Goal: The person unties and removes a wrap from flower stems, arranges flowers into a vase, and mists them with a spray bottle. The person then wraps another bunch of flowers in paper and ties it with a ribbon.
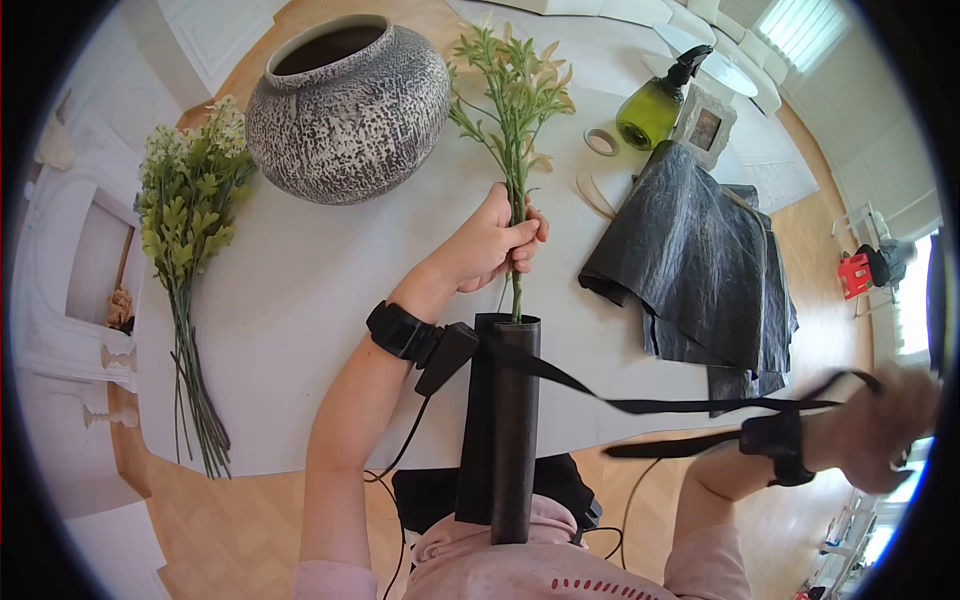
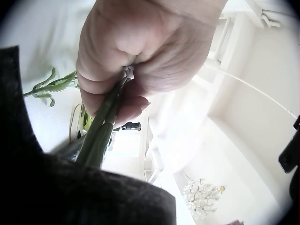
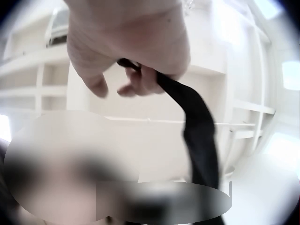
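Upright at the middle, a bunch of leafy green stems [image 1: 512, 110] is gripped by my left hand [image 1: 490, 240], with the fingers curled round the stalks. In the left wrist view the green stalks [image 2: 99, 136] run from the fist down behind a dark edge. Their lower ends go into a tall black wrapping [image 1: 516, 430], which stands against my lap. From near its top a black ribbon [image 1: 680, 406] stretches to the right. My right hand [image 1: 875, 430], blurred at the far right, holds that ribbon; in the right wrist view it trails from the curled fingers.
On the white table [image 1: 300, 330] stands a speckled round vase [image 1: 350, 120]. A second bunch of flowers [image 1: 190, 220] lies left. Crumpled black sheets [image 1: 690, 270] lie right, near a tape roll [image 1: 600, 142], a green spray bottle [image 1: 650, 110] and a small frame [image 1: 706, 128].
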{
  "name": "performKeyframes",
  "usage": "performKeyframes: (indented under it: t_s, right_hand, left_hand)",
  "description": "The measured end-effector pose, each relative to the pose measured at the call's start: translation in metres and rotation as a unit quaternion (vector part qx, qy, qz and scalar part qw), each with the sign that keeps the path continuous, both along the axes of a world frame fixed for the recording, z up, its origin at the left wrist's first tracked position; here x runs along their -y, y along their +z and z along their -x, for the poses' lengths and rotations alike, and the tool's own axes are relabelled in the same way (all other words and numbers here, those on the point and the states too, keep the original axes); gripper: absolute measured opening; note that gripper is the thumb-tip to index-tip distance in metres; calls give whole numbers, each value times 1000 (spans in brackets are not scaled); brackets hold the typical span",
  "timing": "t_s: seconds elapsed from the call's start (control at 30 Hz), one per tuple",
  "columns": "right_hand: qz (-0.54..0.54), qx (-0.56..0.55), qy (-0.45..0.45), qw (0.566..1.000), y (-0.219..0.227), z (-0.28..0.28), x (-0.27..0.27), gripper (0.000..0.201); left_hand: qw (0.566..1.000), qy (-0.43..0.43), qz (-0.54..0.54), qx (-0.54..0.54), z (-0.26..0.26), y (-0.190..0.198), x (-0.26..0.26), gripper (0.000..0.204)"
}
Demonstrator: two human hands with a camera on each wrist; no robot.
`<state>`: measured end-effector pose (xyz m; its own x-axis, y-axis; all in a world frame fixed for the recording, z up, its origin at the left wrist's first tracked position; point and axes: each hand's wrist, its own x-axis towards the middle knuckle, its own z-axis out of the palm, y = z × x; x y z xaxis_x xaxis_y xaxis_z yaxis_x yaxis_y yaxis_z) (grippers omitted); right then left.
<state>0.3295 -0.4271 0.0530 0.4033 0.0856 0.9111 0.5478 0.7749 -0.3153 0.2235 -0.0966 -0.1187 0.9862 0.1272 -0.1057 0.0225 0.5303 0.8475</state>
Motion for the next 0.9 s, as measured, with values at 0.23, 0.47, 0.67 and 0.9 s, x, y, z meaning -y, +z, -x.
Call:
performKeyframes:
  t_s: [0.23,0.47,0.67,0.9]
  right_hand:
    - [626,81,-35,774,-105,59,-129,45]
    - [701,63,73,706,-130,61,-153,41]
    - [614,147,85,771,-119,56,-142,19]
    - [576,244,-138,767,-101,71,-116,18]
  left_hand:
    - [1000,11,-6,-7,2,0,0,15]
    - [1000,15,-12,-5,2,-2,2,12]
    - [999,8,44,25,2,5,3,10]
    - [992,-14,89,83,0,11,8,10]
